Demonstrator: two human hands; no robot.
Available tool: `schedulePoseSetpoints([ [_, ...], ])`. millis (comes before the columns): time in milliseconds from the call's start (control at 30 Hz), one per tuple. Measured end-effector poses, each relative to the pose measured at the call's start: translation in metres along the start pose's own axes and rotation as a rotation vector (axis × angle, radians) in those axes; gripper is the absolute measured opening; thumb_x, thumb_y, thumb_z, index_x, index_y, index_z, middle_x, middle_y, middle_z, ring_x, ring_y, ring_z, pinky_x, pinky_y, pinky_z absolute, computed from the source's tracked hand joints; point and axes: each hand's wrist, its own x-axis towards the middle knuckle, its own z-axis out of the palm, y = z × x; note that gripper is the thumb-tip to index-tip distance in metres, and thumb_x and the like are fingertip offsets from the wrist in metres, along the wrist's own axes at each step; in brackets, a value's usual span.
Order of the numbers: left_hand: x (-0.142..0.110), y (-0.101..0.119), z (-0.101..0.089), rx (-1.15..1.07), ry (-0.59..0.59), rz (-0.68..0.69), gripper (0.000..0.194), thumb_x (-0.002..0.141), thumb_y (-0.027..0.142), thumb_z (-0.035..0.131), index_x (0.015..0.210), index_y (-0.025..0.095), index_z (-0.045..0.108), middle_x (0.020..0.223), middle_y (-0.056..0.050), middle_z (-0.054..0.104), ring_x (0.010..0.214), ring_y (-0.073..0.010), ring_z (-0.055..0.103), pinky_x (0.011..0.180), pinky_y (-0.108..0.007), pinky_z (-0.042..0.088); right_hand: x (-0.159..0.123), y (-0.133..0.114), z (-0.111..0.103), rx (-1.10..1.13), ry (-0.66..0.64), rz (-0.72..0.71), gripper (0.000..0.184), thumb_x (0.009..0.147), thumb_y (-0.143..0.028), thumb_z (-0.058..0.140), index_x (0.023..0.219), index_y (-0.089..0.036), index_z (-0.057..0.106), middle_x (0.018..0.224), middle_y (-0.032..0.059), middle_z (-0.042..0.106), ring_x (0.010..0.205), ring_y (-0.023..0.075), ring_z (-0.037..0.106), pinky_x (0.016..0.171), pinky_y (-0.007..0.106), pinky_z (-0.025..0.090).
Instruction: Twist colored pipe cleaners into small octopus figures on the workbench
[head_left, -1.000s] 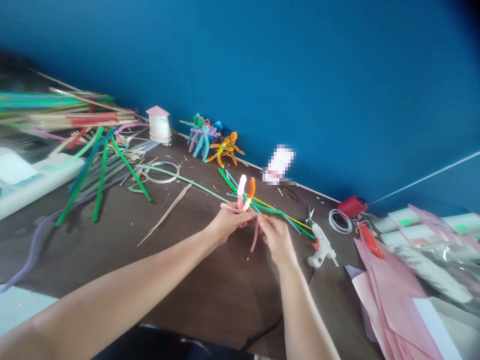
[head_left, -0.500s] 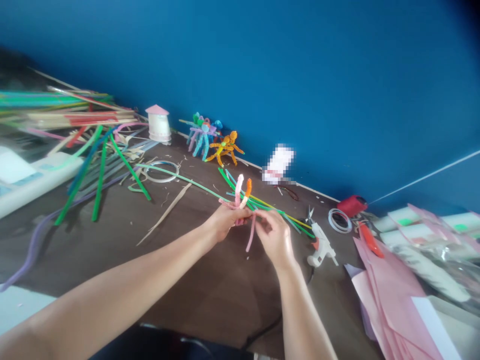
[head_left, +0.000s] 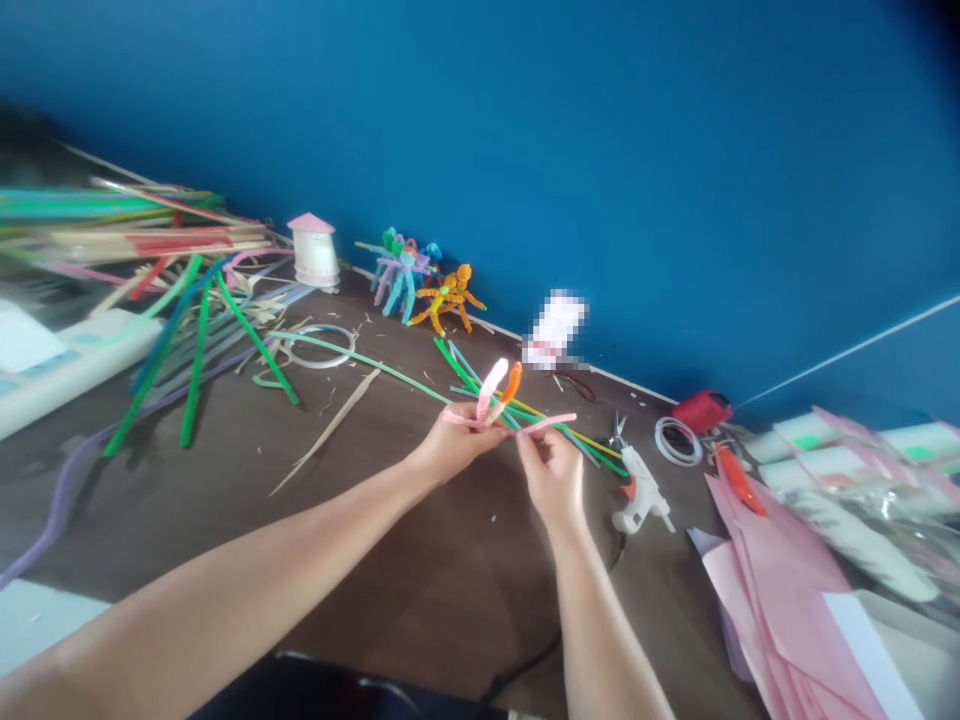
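Observation:
My left hand (head_left: 455, 445) is shut on a small twisted pipe cleaner figure (head_left: 491, 393), which has an upright pink fuzzy stem and an orange one. A pink pipe cleaner (head_left: 544, 424) runs from that bundle out to the right. My right hand (head_left: 551, 475) pinches it between thumb and fingers. Behind both hands, loose green and yellow pipe cleaners (head_left: 525, 415) lie on the dark wooden table (head_left: 420, 560).
A white glue gun (head_left: 640, 492) and small scissors (head_left: 618, 431) lie to the right, near a red spool (head_left: 701, 411). Pink paper sheets (head_left: 780, 610) pile at the right. Finished pipe cleaner figures (head_left: 442, 300) stand against the blue wall (head_left: 600, 150). Coloured straws (head_left: 127, 225) heap at the left.
The pink pipe cleaner that hung downward below my hands now points out to the right. My right hand has lifted it, and the orange stem leans further right.

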Motion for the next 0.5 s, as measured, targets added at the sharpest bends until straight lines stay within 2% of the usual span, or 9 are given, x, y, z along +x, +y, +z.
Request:
schedulePoseSetpoints([
  [200,-0.003,0.0,-0.001,0.216,-0.035,0.073,0.019,0.061,0.028,0.064,0.054,0.011,0.06,0.048,0.002,0.05,0.05,-0.008,0.041,0.047,-0.02,0.03,0.003,0.01,0.0,0.233,-0.097,0.156,0.019,0.072,-0.026,0.053,0.056,-0.016,0.052,0.045,-0.0066,0.04,0.042,0.0077,0.035,0.044,0.02,0.029],
  [367,0.0,0.002,-0.001,-0.021,-0.101,-0.062,0.02,0.062,0.03,0.063,0.065,0.01,0.063,0.053,0.002,0.051,0.05,-0.0074,0.042,0.047,-0.02,0.031,0.004,0.005,-0.001,0.152,-0.077,0.118,0.018,0.073,-0.03,0.054,0.065,-0.015,0.058,0.055,-0.0027,0.051,0.05,0.0099,0.043,0.05,0.021,0.034],
  [500,0.002,0.001,-0.003,-0.149,-0.163,-0.164,0.018,0.06,0.028,0.067,0.067,0.011,0.064,0.053,0.002,0.052,0.049,-0.0071,0.044,0.045,-0.019,0.03,0.004,-0.002,-0.003,0.09,-0.078,0.095,0.018,0.073,-0.03,0.054,0.065,-0.014,0.059,0.058,0.0,0.058,0.053,0.0123,0.05,0.052,0.022,0.038],
])
